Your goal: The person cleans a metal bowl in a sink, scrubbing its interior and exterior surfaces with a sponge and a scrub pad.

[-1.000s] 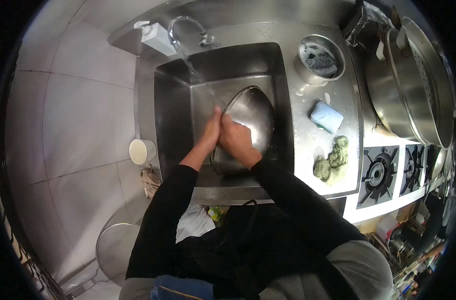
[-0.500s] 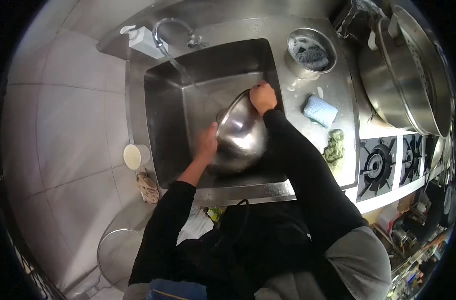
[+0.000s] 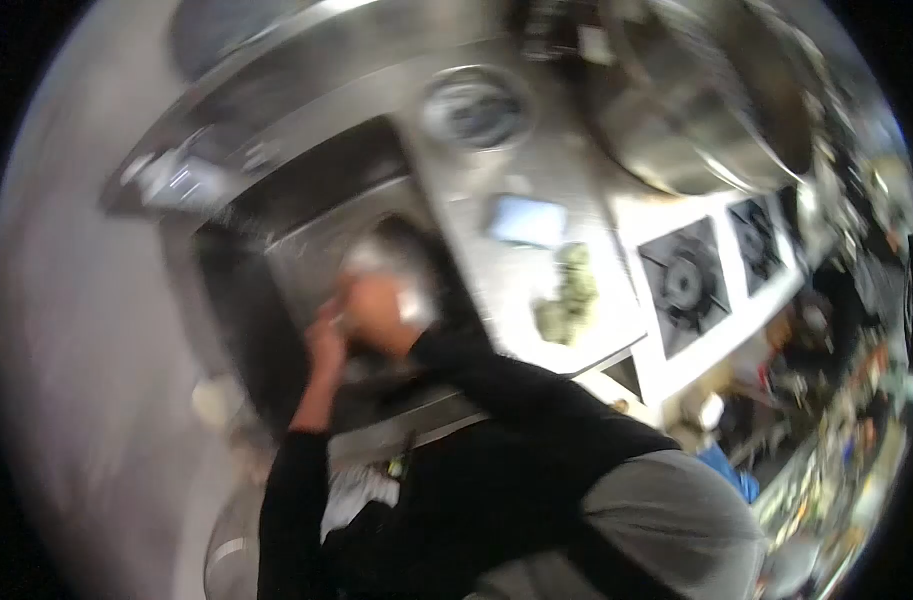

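Observation:
A shiny metal bowl [image 3: 415,245] is tilted inside the steel sink [image 3: 242,300], its outline smeared by motion. My left hand [image 3: 327,343] is closed at the bowl's near left edge. Right beside it, my right hand [image 3: 375,308] lies over the front of the bowl, hiding part of it. That hand's fingers are too blurred to make out. Both hands are close together, low in the basin.
On the counter right of the sink are a round metal container [image 3: 477,108], a pale blue sponge [image 3: 529,221] and a green scouring pad [image 3: 572,295]. Farther right are a gas burner [image 3: 684,283] and a large pot [image 3: 667,110]. A white bottle [image 3: 182,182] stands behind the sink.
The view has swung, shifting the sink left and tilting it. My right hand has left the bowl's far rim and come down beside my left hand. The bowl has turned.

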{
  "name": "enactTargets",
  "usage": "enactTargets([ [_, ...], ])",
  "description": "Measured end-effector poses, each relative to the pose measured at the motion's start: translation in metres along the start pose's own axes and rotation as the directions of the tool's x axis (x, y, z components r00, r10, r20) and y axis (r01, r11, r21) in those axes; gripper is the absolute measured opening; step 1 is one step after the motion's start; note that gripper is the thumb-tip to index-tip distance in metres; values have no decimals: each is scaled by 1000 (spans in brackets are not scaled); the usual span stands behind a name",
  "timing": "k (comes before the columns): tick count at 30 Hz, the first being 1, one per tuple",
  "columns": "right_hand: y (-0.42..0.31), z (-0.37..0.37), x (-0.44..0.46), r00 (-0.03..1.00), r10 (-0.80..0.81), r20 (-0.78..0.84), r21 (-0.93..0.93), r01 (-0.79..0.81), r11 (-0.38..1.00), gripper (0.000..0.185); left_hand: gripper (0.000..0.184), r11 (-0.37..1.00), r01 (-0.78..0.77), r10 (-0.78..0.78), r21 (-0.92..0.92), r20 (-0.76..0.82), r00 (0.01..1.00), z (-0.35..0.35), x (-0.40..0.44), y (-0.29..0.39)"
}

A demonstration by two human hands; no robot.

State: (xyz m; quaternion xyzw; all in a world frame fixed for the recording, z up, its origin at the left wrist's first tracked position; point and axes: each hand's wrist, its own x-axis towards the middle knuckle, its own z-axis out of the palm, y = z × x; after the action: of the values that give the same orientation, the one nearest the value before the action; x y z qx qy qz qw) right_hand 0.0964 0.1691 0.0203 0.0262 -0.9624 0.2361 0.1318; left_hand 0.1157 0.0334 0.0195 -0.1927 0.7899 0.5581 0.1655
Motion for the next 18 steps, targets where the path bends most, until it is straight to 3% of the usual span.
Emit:
enactTargets([
  [1,-12,29,-27,988,39,147,351,-89,932,24,43,990,-124,119,65,67,991,-7,13,-26],
  [2,-11,-28,-13,993,60,101,471,-101,876,19,46,976,86,-77,-201,50,996,-3,-5,-5],
  [3,-1,-34,1,970,104,221,465,-199,863,18,47,943,253,-232,-218,116,966,-15,4,-11],
  [4,21,-29,23,969,212,129,414,-247,876,18,49,965,142,-120,-221,111,987,-2,-23,27],
  [5,41,-24,42,954,300,31,378,-289,880,18,50,974,157,-141,-166,103,985,-18,0,-16],
  [7,64,0,72,866,455,206,243,-495,834,21,51,996,-8,19,-90,124,992,-22,18,-40],
  [8,57,-7,58,901,431,46,263,-427,865,18,50,979,101,-82,-175,108,991,-19,13,-25],
  [9,30,-6,35,914,391,-110,257,-354,899,16,51,974,85,-57,-208,138,989,-14,5,-17],
  [10,9,-3,11,920,384,-79,259,-353,899,19,52,966,73,-30,-250,171,985,-8,1,-12],
  [11,-13,6,-13,925,377,-49,260,-353,899,22,56,938,182,-130,-296,188,973,-8,4,-11],
  [12,-19,-8,-31,962,267,-58,318,-236,918,27,53,862,300,-3,-409,586,810,-25,32,-36],
  [13,-25,-24,-50,986,153,-65,378,-117,919,32,52,876,251,-42,-413,452,891,-23,26,-38],
  [14,-14,-44,-34,989,143,28,409,-142,901,32,55,902,175,-29,-396,348,937,-34,40,-57],
  [15,-3,-55,-26,985,121,122,445,-164,881,32,55,904,176,-21,-389,372,928,-31,41,-54],
  [17,31,-9,25,927,345,-148,360,-274,892,30,50,993,31,-16,-115,126,992,-35,27,-42],
  [18,40,-9,34,919,358,-163,355,-284,891,30,48,989,-144,131,36,245,961,-37,24,-46],
])
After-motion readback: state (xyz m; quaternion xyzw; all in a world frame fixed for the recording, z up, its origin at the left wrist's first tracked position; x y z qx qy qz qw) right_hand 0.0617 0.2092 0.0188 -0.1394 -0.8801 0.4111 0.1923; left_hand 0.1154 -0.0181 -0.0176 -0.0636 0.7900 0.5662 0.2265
